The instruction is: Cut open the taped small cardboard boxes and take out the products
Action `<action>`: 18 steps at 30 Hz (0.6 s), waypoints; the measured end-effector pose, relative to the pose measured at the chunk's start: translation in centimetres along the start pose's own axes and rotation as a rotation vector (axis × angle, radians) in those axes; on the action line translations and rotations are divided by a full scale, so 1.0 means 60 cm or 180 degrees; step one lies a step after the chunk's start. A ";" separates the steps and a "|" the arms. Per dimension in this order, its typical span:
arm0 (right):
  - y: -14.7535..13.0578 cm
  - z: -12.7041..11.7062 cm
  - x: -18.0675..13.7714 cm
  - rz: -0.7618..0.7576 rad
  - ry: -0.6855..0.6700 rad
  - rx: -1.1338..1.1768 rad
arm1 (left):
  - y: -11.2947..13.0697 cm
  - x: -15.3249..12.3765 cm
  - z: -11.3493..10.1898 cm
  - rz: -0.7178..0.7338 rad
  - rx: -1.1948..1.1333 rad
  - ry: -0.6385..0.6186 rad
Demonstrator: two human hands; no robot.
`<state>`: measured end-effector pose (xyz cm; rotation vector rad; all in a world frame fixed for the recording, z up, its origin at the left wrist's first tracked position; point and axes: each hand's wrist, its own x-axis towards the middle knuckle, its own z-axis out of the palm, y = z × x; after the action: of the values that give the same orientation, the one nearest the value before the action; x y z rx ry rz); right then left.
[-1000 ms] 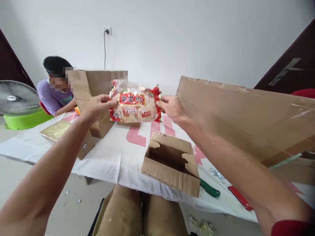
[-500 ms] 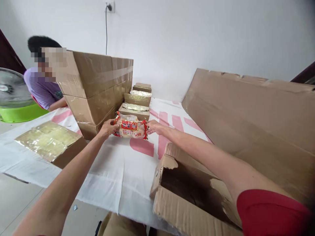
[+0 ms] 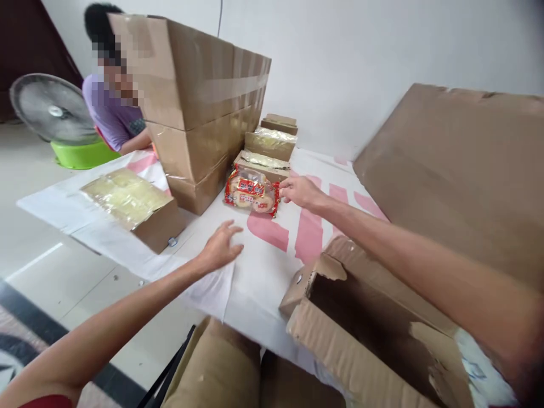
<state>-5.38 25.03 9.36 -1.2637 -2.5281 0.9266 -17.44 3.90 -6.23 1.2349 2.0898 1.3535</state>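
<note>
Flat on the surface [image 3: 263, 266], braced against a small carton [image 3: 260, 164]: cracker packet [image 3: 251, 195], right hand [image 3: 301, 192] grip slack at its edge, left hand [image 3: 219, 249] splayed empty.

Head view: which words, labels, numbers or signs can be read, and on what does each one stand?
Snack packet: red label with lettering, too blurred to read.
White table sheet: large pink shapes, perhaps parts of letters, not readable.
Cardboard boxes: no print visible.

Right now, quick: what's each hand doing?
Left hand: open, empty, over the table cover.
Right hand: open, at the edge of the snack packet, not gripping it.
</note>
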 end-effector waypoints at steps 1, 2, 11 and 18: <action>-0.020 0.005 -0.014 -0.0249 -0.0226 -0.0088 | 0.000 -0.043 -0.007 0.0129 0.0194 -0.0184; -0.042 0.016 -0.029 -0.0534 -0.0545 -0.0201 | 0.000 -0.083 -0.015 0.0303 0.0487 -0.0409; -0.178 0.322 -0.110 -0.1006 -0.1347 -0.0411 | -0.012 -0.275 -0.106 0.0537 0.1015 -0.1035; -0.193 0.445 -0.098 -0.0548 -0.1133 -0.0188 | -0.051 -0.339 -0.153 -0.0015 0.0721 -0.1036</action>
<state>-20.17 3.18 -4.19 -0.9442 -2.8966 1.1294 -13.93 -18.33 -7.58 1.4295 2.0464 0.8593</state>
